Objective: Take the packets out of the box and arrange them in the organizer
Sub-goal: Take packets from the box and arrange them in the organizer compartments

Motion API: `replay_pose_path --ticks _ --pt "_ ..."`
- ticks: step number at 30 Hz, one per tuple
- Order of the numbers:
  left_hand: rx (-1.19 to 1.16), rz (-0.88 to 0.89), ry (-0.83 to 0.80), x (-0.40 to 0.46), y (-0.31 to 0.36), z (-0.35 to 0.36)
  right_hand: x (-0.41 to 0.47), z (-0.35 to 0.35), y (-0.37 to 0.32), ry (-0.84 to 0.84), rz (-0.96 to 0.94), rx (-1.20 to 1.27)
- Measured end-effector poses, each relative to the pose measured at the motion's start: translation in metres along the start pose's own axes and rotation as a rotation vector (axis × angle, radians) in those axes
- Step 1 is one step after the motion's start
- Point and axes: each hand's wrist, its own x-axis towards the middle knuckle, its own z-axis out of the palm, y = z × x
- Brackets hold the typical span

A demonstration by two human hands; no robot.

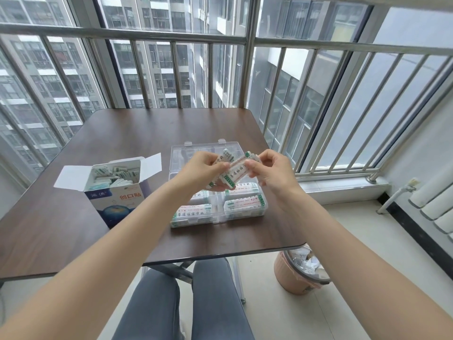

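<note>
Behind a dark wooden table (73, 229) runs a steel railing with tower blocks beyond. Both sets of fingers are curled and pinching a small bundle of bandage packets (230, 171): the left hand (203, 171) grips the bundle's left end, the right hand (272, 171) its right end, held just above the clear plastic organizer (263, 207). Several compartments of that organizer already hold packets in neat stacks, while the open cardboard box (115, 190) to its left has many more loose inside. By my reading, the bundle is being squared up before it goes down; the next move calls for lowering it flat into a compartment with room, probably a far one. The box front reads "创口贴" in orange. Packets carry green-edged printing in Chinese, too small to read surely.
</note>
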Motion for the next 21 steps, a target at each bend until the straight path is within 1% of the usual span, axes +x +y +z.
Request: replay_pose_path --ticks 4,10,13,16,19,21 --pt "0.11 0.007 0.104 0.005 -0.003 -0.003 0.002 -0.003 0.001 0.03 0.055 0.073" --pt "0.285 0.155 0.077 0.008 -0.005 0.003 0.0 -0.001 0.001 -0.004 0.072 0.136" --pt "0.326 0.218 0.148 0.011 -0.004 0.004 0.001 -0.001 0.001 -0.031 0.075 0.144" --pt "0.417 0.242 0.209 0.015 -0.001 0.003 0.004 -0.006 0.001 -0.045 0.037 -0.026" --pt "0.504 0.226 0.193 0.019 -0.001 0.004 0.009 -0.01 0.007 -0.005 -0.071 -0.319" --pt "0.553 0.216 0.183 0.023 -0.004 0.006 0.012 -0.009 0.011 -0.018 -0.119 -0.491"
